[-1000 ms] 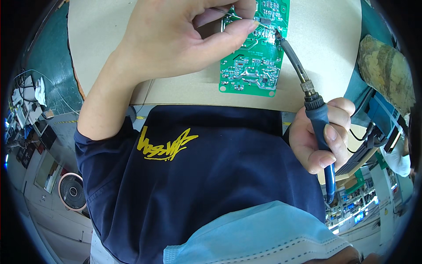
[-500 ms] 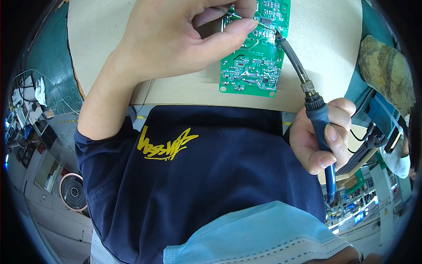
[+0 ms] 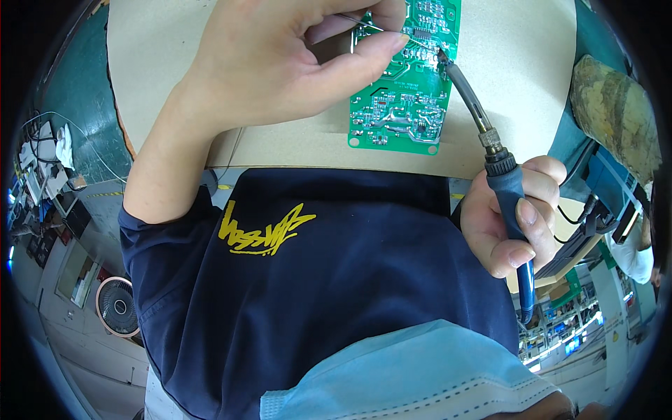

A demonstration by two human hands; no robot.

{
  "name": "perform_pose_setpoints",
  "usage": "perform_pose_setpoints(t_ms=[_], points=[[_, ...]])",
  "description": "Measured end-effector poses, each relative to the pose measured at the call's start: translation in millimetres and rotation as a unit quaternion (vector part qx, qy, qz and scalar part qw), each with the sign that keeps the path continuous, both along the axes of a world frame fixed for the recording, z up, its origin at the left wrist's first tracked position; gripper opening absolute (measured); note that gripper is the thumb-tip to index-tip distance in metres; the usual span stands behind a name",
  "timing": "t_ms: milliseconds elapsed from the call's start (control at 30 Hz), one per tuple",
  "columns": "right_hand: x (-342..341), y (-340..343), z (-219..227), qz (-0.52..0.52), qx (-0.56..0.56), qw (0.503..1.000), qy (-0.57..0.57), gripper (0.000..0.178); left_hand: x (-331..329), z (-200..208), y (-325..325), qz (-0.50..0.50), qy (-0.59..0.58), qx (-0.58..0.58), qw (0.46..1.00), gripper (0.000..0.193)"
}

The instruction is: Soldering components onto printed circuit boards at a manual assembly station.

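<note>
Looks like an electronics workshop to me — green circuit board (image 3: 404,84) on a tan bench (image 3: 518,63), soldering iron (image 3: 490,150) going, cluttered parts shelves (image 3: 560,329) far right, floor fan (image 3: 117,306) left.

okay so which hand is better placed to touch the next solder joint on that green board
Right, probably. The right hand grips the soldering iron, whose tip already rests on the green circuit board. The left hand pinches only thin solder wire.

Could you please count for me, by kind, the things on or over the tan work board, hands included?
Green circuit board: 1
Soldering iron: 1
Solder wire: 1
Hands: 2, left hand and right hand
Total: 5
</note>
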State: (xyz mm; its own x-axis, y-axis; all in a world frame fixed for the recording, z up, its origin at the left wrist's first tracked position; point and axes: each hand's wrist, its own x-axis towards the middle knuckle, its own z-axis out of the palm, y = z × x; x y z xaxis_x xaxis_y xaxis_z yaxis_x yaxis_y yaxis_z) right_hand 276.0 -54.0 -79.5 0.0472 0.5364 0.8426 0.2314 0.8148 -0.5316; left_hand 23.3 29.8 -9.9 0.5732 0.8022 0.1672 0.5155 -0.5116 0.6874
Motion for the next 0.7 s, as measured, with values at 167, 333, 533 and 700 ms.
perform_pose_setpoints(t_ms=[167, 333, 533, 700], points=[[5, 1, -1, 0.004, 0.010, 1.000, 0.014, 0.041, 3, 2, 1, 0.004, 0.001, -0.005, 1.000, 0.012], [5, 0, -1, 0.003, 0.005, 1.000, 0.005, 0.040, 2, 0, 1, -0.003, 0.003, 0.006, 1.000, 0.012], [3, 0, 6, 0.001, 0.005, 1.000, -0.007, 0.037, 0, 2, 2, 0.004, -0.008, -0.004, 1.000, 0.012], [-6, -1, 23, -0.009, 0.002, 0.998, -0.055, 0.035, -3, 0, 0, 0.010, -0.016, -0.005, 1.000, 0.012]])
